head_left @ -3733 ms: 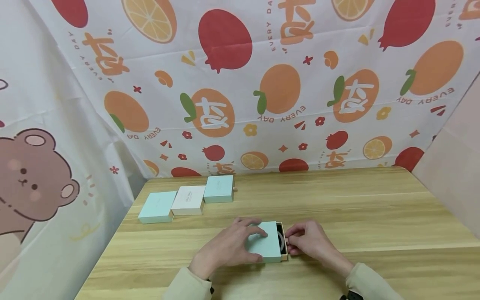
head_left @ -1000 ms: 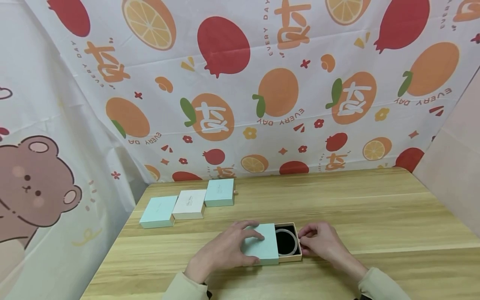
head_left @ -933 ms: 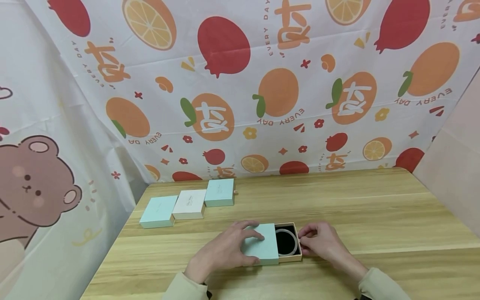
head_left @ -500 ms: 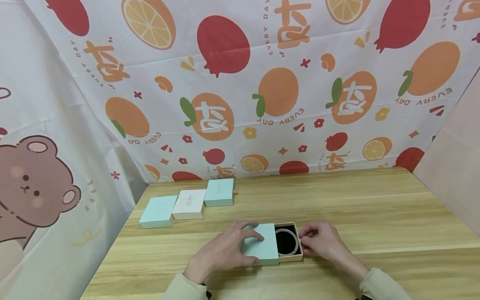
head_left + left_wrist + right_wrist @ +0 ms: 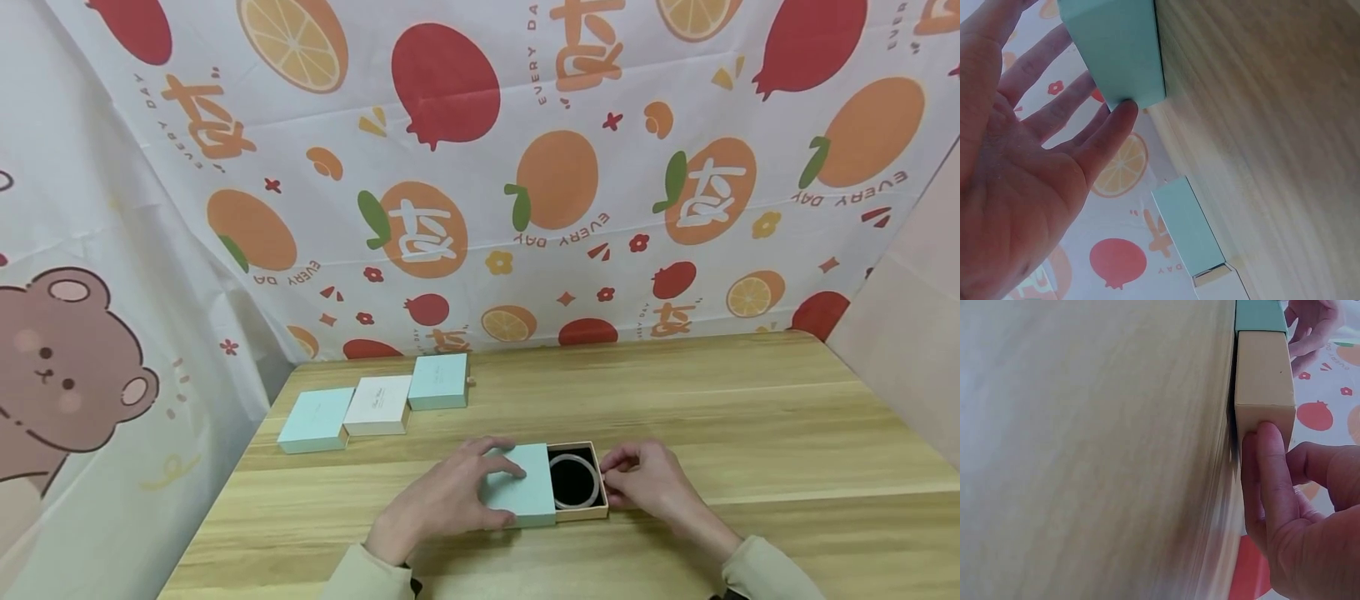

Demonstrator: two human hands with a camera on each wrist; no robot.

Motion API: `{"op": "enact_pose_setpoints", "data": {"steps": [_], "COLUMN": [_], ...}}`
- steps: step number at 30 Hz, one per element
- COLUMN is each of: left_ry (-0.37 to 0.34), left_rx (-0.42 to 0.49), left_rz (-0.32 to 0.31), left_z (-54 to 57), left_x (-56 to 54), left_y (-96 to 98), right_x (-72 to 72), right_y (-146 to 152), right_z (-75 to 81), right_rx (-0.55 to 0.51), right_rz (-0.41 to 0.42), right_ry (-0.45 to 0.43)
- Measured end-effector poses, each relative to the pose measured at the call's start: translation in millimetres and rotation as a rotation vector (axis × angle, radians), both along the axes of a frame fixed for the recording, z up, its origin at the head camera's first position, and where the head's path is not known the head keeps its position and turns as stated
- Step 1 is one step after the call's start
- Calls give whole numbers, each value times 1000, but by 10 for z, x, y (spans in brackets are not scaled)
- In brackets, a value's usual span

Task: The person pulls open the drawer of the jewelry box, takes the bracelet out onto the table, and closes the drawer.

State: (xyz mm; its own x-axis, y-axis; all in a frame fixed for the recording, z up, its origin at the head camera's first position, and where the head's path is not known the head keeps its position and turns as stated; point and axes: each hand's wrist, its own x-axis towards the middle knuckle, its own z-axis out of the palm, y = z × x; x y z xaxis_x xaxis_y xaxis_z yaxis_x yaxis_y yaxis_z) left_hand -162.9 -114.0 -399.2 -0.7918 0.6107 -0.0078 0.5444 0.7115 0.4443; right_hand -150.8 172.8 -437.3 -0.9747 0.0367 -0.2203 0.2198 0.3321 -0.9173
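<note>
A mint-green drawer-style gift box lies on the table before me, its sleeve at the left and its tan drawer pulled out to the right. Inside the drawer, a pale ring-shaped bangle rests on black lining, its left edge close to the sleeve. My left hand holds the sleeve, thumb at the near side, a finger on top and others at the far side. At the drawer's outer end, my right hand pinches a small pull tab, mostly hidden by the fingers. The right wrist view shows fingertips against the drawer's end face.
Three closed boxes stand in a slanting row at the back left: a mint one, a white one and another mint one with a small tab. A fruit-print cloth hangs along the back edge of the wooden table.
The drawer has slid right out of the sleeve with my right hand, from a narrow strip to a wide opening, showing the bangle. Over the last second it moves only slightly. The left hand keeps its hold.
</note>
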Motion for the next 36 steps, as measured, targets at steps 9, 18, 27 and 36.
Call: {"op": "enact_pose_setpoints", "data": {"steps": [9, 18, 27, 36], "left_ry": [2, 5, 19, 90], "left_rx": [6, 8, -12, -59], "left_rz": [-3, -9, 2, -8], "left_z": [-1, -2, 0, 30], "left_x": [-18, -13, 4, -5], "left_y": [-5, -12, -17, 95], "right_x": [19, 12, -4, -151], "right_y": [21, 54, 80, 68], "right_z": [32, 18, 67, 149], "right_rx": [10, 37, 87, 623], "right_rz": [14, -9, 46, 344], "right_ry": [10, 7, 69, 561]}}
